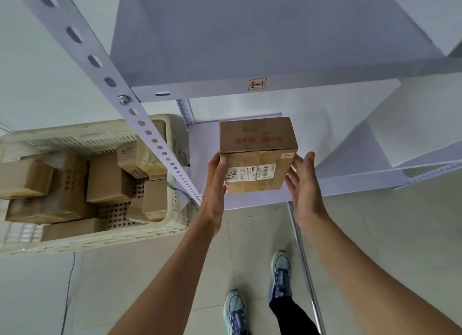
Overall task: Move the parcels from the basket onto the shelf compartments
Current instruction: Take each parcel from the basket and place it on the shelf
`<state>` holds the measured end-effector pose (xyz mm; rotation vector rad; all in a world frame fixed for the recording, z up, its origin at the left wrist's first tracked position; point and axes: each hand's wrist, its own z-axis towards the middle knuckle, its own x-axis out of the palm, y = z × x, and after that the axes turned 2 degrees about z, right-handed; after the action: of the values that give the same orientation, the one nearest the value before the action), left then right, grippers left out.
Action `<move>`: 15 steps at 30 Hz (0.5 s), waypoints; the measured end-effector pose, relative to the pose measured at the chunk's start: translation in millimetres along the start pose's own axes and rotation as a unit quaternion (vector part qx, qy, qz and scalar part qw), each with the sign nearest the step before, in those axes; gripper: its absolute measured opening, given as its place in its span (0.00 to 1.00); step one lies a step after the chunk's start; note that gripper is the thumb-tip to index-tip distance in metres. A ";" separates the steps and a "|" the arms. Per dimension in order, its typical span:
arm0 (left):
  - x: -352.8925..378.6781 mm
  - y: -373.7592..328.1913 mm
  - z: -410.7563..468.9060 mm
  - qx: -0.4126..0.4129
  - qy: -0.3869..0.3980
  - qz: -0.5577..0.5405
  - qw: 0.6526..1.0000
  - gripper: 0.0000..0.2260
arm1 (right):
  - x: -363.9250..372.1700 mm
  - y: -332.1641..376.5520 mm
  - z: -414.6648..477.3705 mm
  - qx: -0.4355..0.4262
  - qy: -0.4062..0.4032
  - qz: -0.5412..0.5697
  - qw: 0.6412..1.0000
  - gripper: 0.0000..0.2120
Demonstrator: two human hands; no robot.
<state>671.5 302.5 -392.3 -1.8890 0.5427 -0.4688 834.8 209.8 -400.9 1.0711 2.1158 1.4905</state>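
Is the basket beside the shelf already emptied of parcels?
No, several brown cardboard parcels lie inside the cream basket to the left of the shelf.

I see my left hand [215, 182] gripping the left edge of a cardboard parcel [258, 157] at the lower shelf board [250, 200], below the upper board's handwritten tag [257, 84] reading 2-1. My right hand [303, 184] is spread with straight fingers just beside the parcel's right side; I can't tell if it touches. To the left, the cream basket [150, 234] holds other parcels [107, 182].
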 end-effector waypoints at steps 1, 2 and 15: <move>0.7 3.6 7.1 0.000 -0.002 0.000 1.000 0.28 | 0.7 -3.7 6.0 -0.004 0.000 0.002 1.000 0.25; 2.3 8.5 17.1 0.002 -0.009 -0.001 1.000 0.27 | 0.7 -7.7 14.8 -0.011 0.001 0.001 1.000 0.25; 35.7 68.6 107.4 0.022 -0.035 0.002 0.999 0.25 | -22.7 -63.3 112.7 -0.053 0.010 0.016 0.998 0.31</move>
<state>749.8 340.3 -492.2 -1.8536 0.4867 -0.4071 898.5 256.1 -505.9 1.0597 2.0164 1.6145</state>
